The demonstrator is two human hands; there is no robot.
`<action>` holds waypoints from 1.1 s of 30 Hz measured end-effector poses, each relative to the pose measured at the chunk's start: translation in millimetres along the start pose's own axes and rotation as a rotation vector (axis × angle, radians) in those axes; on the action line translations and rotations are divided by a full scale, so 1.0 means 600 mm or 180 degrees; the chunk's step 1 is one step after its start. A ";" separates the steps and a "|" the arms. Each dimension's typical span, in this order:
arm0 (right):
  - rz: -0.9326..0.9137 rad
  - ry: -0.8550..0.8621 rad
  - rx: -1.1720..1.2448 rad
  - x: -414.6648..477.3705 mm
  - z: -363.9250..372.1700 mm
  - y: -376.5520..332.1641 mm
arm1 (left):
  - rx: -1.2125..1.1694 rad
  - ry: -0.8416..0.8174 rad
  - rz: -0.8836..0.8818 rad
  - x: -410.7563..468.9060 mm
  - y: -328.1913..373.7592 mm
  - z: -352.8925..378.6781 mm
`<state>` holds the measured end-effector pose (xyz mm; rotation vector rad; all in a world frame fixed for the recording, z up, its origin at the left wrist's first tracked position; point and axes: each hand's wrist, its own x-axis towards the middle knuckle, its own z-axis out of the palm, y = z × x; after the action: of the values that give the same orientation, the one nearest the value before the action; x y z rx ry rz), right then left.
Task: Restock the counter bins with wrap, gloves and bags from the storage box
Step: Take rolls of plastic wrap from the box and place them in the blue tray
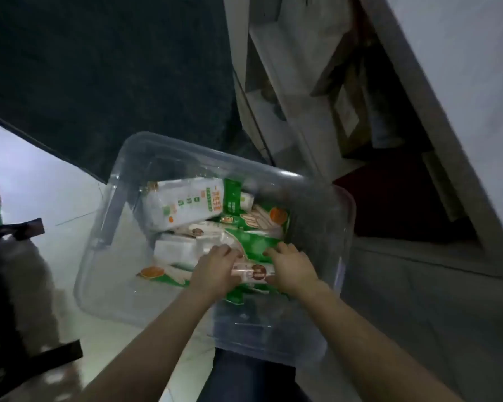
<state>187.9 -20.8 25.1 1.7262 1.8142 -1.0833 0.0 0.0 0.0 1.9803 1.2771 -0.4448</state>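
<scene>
Storage box (339,216): clear plastic, on the floor, holding a white pack (183,207) and green glove packs (262,224). Pink-labelled roll (253,272): inside the box, my left hand (215,271) and right hand (295,269) curled round its ends. Counter bins out of view; restocking barely begun, I judge.

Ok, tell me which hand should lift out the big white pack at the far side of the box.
Left, probably. The big white pack lies toward the left of the storage box, nearer the left hand; the right hand sits over the green packet on the right.
</scene>
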 end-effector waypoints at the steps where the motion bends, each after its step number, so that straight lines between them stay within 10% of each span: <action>1: 0.0065 -0.0097 -0.0091 0.008 0.011 0.001 | 0.0138 -0.0080 0.0087 0.007 -0.001 0.007; 33: 0.0446 0.0599 0.0079 0.053 -0.042 -0.005 | 0.0688 0.0464 0.1050 0.155 -0.046 -0.145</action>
<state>185.9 19.1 17.6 1.9960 1.7620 -0.9175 9.0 129.6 -10.4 2.3914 0.9918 -0.2894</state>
